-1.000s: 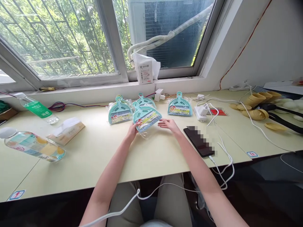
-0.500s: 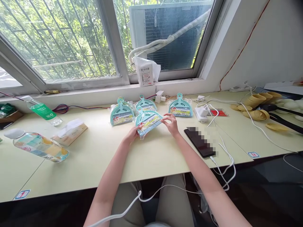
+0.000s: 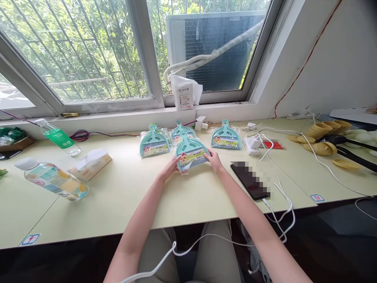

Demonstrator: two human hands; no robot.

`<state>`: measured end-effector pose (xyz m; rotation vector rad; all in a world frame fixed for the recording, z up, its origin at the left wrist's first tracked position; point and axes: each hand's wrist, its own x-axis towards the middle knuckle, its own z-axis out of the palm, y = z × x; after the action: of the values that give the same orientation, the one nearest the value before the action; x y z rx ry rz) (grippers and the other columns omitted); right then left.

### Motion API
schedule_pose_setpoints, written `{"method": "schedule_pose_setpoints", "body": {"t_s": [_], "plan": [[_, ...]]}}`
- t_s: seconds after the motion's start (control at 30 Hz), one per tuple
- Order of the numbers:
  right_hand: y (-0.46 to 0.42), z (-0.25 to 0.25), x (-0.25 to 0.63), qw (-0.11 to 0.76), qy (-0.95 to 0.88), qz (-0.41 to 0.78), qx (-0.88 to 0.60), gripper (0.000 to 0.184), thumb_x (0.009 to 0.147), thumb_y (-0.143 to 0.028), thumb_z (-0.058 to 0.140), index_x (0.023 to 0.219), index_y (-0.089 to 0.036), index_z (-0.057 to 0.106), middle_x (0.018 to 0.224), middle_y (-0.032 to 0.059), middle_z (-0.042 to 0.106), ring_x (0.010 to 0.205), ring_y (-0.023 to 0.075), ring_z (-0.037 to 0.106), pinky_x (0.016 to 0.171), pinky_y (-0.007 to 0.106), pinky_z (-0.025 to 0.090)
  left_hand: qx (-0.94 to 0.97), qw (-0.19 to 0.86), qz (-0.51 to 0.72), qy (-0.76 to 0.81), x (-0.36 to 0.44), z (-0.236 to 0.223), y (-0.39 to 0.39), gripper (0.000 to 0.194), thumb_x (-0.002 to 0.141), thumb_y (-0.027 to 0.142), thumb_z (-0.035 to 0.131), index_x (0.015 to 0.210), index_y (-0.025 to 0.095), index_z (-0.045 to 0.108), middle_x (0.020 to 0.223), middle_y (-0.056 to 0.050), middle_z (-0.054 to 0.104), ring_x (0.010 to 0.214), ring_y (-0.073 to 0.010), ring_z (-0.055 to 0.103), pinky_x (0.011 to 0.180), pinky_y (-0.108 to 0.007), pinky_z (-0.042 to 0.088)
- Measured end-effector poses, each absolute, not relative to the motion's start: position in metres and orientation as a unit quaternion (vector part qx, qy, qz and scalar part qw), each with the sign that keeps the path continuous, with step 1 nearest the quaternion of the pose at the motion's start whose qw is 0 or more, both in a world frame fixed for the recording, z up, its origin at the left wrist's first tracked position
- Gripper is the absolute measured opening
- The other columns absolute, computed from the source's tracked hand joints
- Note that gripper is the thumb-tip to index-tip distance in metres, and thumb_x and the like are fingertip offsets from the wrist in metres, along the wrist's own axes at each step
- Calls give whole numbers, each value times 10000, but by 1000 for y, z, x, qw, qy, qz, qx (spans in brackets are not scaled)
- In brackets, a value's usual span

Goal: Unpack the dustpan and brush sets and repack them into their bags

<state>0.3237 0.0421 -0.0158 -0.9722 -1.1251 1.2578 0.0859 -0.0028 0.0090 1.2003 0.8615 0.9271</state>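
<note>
Between my two hands is a teal mini dustpan and brush set (image 3: 191, 153) in clear plastic wrap, its label facing me. My left hand (image 3: 171, 167) grips its left edge, and my right hand (image 3: 214, 160) is closed on its right edge. The set is tilted slightly, its handle pointing away from me. Behind it lie more wrapped sets: one at the left (image 3: 154, 141), seemingly stacked, one in the middle (image 3: 181, 131) partly hidden by the held one, and one at the right (image 3: 226, 135).
To the left lie a patterned bottle (image 3: 55, 181), a green-labelled bottle (image 3: 60, 137) and a tissue pack (image 3: 91, 163). A phone (image 3: 250, 181) with a white cable is right of my arm. Beyond it are a white charger (image 3: 252, 145) and yellowish cups (image 3: 319, 131).
My right hand has closed from a loose fingertip touch to a firm hold on the right edge. The held set has turned more upright toward me, and the view has shifted slightly.
</note>
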Motion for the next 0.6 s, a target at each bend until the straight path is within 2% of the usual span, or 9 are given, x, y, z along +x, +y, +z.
{"method": "schedule_pose_setpoints", "body": {"t_s": [0.13, 0.2, 0.23, 0.3, 0.37, 0.43, 0.5, 0.6], "plan": [[44, -19, 325, 613, -433, 483, -451, 531, 638, -342, 671, 1144, -194, 609, 1081, 50, 681, 980, 201, 618, 882, 358, 498, 607, 594, 420, 319, 96, 10, -8, 1189, 634, 322, 801, 1491, 351, -22, 1395, -171, 451, 888, -213, 657, 723, -346, 541], [44, -20, 325, 615, -426, 471, -466, 519, 638, -346, 662, 1133, -203, 604, 1061, 43, 681, 977, 196, 618, 875, 351, 499, 611, 557, 442, 347, 102, 6, -6, 1293, 584, 270, 831, 1481, 360, -96, 1418, -175, 423, 826, -169, 646, 682, -306, 537], [43, -20, 324, 613, -427, 471, -469, 504, 639, -344, 658, 1122, -210, 604, 1044, 36, 683, 974, 192, 619, 876, 347, 498, 600, 539, 458, 373, 104, 3, -4, 1263, 612, 299, 813, 1481, 350, -102, 1402, -174, 441, 772, -146, 638, 629, -276, 528], [42, -19, 323, 606, -432, 480, -464, 468, 645, -332, 652, 1097, -224, 598, 1015, 22, 682, 975, 189, 620, 889, 347, 494, 564, 518, 484, 423, 106, -3, 1, 1050, 740, 406, 694, 1492, 320, -34, 1318, -154, 521, 669, -114, 624, 524, -227, 490], [41, -19, 321, 597, -439, 499, -450, 443, 647, -317, 654, 1076, -234, 580, 1011, 17, 676, 996, 194, 614, 917, 362, 483, 542, 498, 496, 461, 104, -9, 8, 762, 837, 455, 544, 1473, 271, 166, 1182, -119, 600, 570, -95, 607, 456, -206, 450], [40, -18, 319, 579, -446, 525, -436, 444, 644, -310, 670, 1067, -241, 554, 1032, 17, 668, 1021, 196, 606, 946, 382, 469, 538, 461, 502, 496, 99, -14, 13, 557, 862, 435, 484, 1361, 211, 380, 1007, -80, 639, 481, -84, 573, 417, -205, 419], [37, -19, 316, 553, -456, 552, -426, 478, 641, -313, 698, 1083, -252, 526, 1070, 17, 659, 1034, 190, 603, 961, 388, 462, 538, 416, 509, 528, 95, -18, 16, 449, 857, 400, 489, 1251, 187, 476, 838, -34, 628, 417, -74, 523, 395, -206, 393], [34, -21, 313, 530, -481, 556, -422, 648, 578, -287, 782, 1156, -262, 491, 1124, 19, 647, 1052, 183, 602, 970, 381, 459, 540, 384, 516, 544, 93, -20, 17, 400, 860, 381, 493, 1218, 203, 495, 710, 11, 594, 384, -69, 473, 398, -206, 376]]}}
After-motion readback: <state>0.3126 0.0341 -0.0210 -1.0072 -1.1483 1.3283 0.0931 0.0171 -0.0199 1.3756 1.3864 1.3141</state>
